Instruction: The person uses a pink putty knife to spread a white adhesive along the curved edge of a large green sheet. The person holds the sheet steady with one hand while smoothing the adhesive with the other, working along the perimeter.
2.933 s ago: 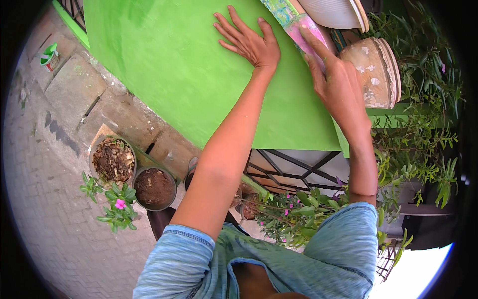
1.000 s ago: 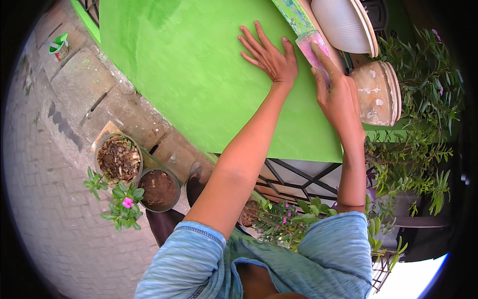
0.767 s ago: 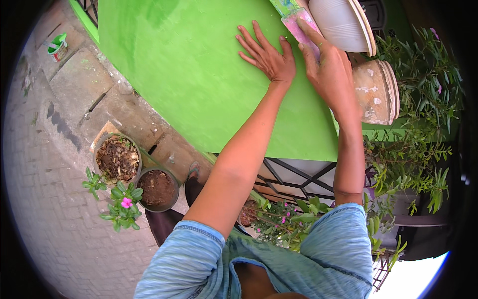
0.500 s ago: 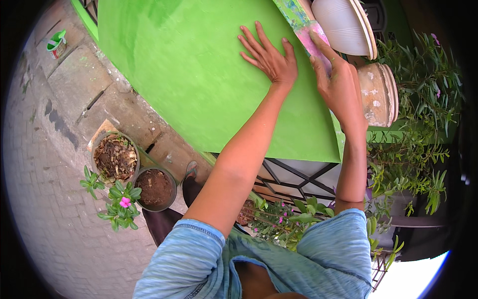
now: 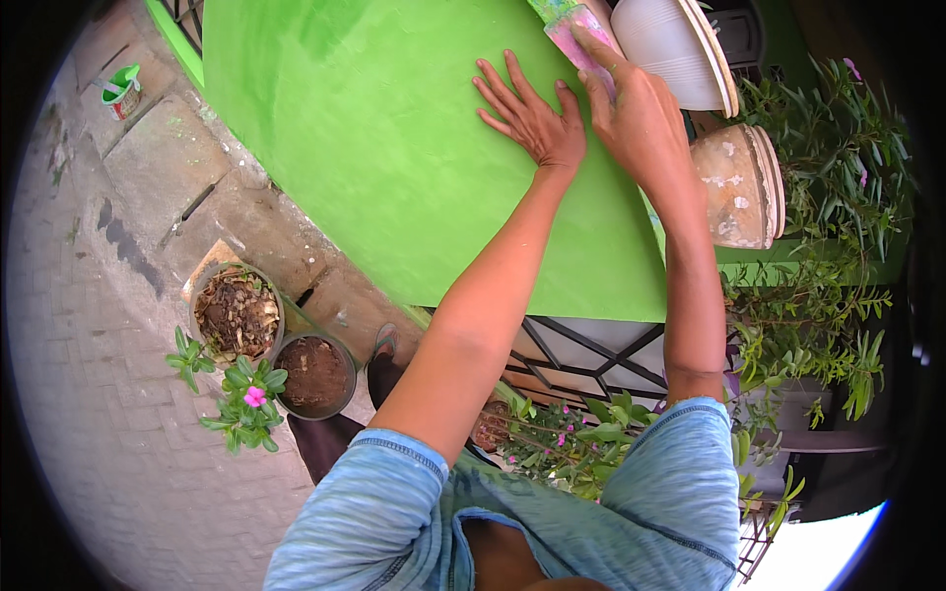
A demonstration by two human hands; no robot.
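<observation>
Palm down and fingers spread, my left hand (image 5: pixel 537 123) rests on a bright green painted wall (image 5: pixel 414 197). My right hand (image 5: pixel 641 123) grips the pink, paint-stained handle of a paintbrush (image 5: pixel 581 41) at the wall's upper right edge. Green shows at the brush's far end, which is partly cut off by the top of the view. Close beside my right hand are a white ribbed flowerpot (image 5: pixel 670 49) and a weathered beige pot (image 5: pixel 734 187).
A small bucket (image 5: pixel 120 98) with green paint stands on the paving at far left. Two soil-filled pots (image 5: pixel 236 313) sit by my legs near a pink-flowered plant (image 5: pixel 246 406). Black metal lattice (image 5: pixel 591 353) lies below the wall; leafy plants (image 5: pixel 808 286) crowd the right.
My right hand has moved up and left with the paintbrush, away from the wall's right edge. My left hand stays flat on the wall.
</observation>
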